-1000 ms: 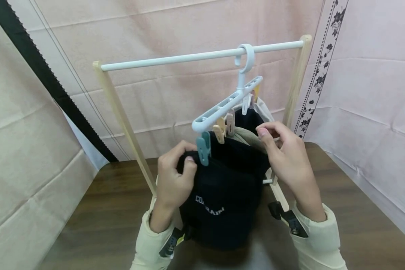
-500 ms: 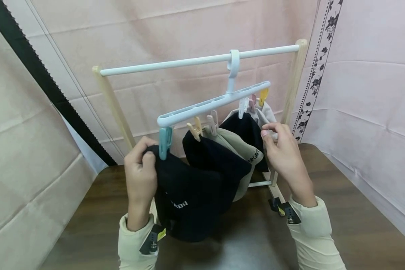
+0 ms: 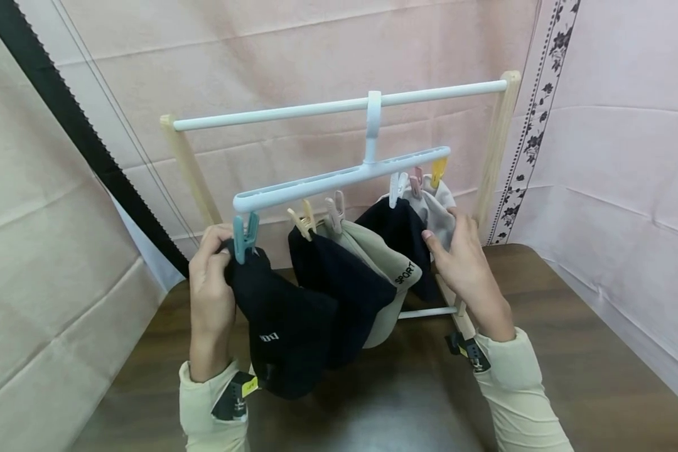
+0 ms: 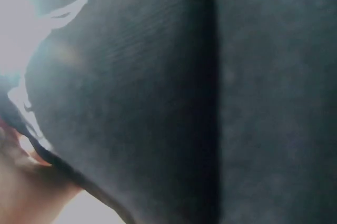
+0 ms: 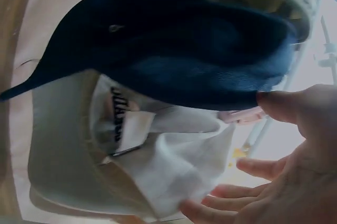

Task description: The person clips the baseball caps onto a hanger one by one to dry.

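Observation:
A light blue clip hanger (image 3: 316, 184) hangs from the rack's rod, with several caps clipped under it. My left hand (image 3: 210, 295) pinches the edge of the black cap (image 3: 288, 345) beside the teal clip (image 3: 245, 237); dark cloth fills most of the left wrist view. Behind that cap hang a navy cap (image 3: 339, 289) and a beige cap (image 3: 381, 263) lettered SPORT. My right hand (image 3: 464, 270) has its fingers spread at another dark navy cap (image 5: 174, 50) and a light grey cap (image 5: 184, 155). Its thumb touches the navy cap's edge, and its fingers meet the grey one.
A white rod (image 3: 271, 115) crosses between two wooden posts (image 3: 496, 150). Yellow (image 3: 438, 171), pink, white and beige clips line the hanger. The rack stands on a brown wooden table (image 3: 576, 351), with pale cloth (image 3: 627, 188) around it.
My left hand has moved left with the black cap, turning the hanger more parallel to the rod and spreading the caps apart. My right hand has shifted onto the navy and grey caps, fingers extended.

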The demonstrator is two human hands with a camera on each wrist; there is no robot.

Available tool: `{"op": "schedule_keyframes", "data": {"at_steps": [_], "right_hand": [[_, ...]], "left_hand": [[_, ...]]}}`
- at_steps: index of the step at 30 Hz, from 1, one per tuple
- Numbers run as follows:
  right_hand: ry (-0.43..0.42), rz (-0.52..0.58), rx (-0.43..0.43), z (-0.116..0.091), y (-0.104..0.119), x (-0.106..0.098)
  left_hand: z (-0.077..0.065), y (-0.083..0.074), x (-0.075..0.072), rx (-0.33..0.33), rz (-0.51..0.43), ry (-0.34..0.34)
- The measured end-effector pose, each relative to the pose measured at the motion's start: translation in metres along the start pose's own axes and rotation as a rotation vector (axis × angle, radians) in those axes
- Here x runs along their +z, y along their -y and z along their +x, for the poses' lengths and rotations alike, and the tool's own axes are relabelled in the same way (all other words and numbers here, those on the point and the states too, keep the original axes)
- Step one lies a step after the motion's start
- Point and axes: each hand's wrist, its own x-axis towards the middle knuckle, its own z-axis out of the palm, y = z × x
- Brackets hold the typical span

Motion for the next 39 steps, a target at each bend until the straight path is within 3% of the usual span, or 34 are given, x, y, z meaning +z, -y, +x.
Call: {"op": "schedule_keyframes", "data": {"at_steps": [5, 7, 15, 22, 26, 33, 36, 39], "right_hand": [[-0.070, -0.025, -0.017, 0.002, -0.006, 0.005], [-0.095, -0.039, -0.020, 0.002, -0.007, 0.006], [-0.148, -0.177, -0.106, 0.004, -0.010, 0.009], [-0.126, -0.189, -0.254, 0.003, -0.002, 0.010], [-0.084, -0.220, -0.314, 0.000, 0.005, 0.011], [-0.057, -0.292, -0.426, -0.007, 0.012, 0.009], [-0.090, -0.317, -0.469, -0.007, 0.014, 0.008], [-0.145, -0.320, -0.494, -0.007, 0.013, 0.006]], "left_hand": [[0.001, 0.008, -0.007, -0.035, -0.073, 0.023], [0.001, 0.011, -0.008, -0.067, -0.053, 0.027], [0.003, 0.019, -0.003, -0.137, 0.240, 0.028], [0.003, 0.012, 0.007, -0.155, 0.272, -0.008], [-0.002, -0.002, 0.011, -0.152, 0.369, 0.001], [-0.007, -0.018, 0.017, -0.317, 0.721, 0.061], [-0.006, -0.016, 0.014, -0.353, 0.776, 0.034], [-0.004, -0.009, 0.010, -0.340, 0.788, 0.002]]}}
